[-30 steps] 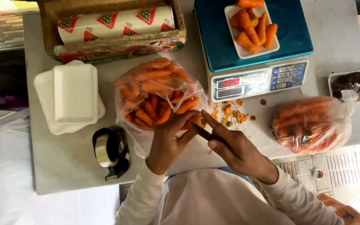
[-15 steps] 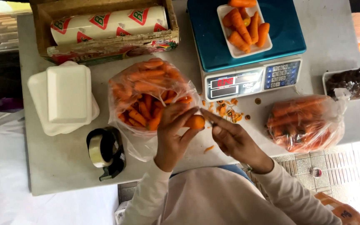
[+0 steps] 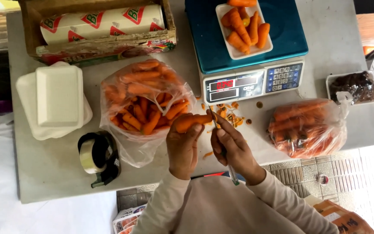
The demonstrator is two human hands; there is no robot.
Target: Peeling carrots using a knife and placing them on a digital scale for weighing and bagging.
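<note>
The left hand (image 3: 183, 147) is closed around 1 carrot (image 3: 192, 121), fingers wrapped over its thick end, with the carrot lying roughly level above the grey table (image 3: 44, 173). The right hand (image 3: 232, 147) is closed on a knife (image 3: 221, 143). The knife's handle end projects toward the wrist and its blade tip meets the carrot's right end.

Carrot position: in the left hand, just right of the open bag (image 3: 146, 104) of carrots and in front of the scale (image 3: 247, 47).

Surroundings:
- Trimmings (image 3: 228, 113) lie on the table between the hands and the scale.
- The scale carries 1 white tray (image 3: 243, 54) holding several carrots.
- A second bag (image 3: 308, 128) of carrots lies to the right, near the table edge.
- A dish (image 3: 353, 86) of dark items stands beyond it.
- Stacked foam trays (image 3: 57, 102) lie at the left.
- A tape dispenser (image 3: 98, 156) stands near the stack.
- A box (image 3: 100, 30) holding a film roll lies at the far left.
</note>
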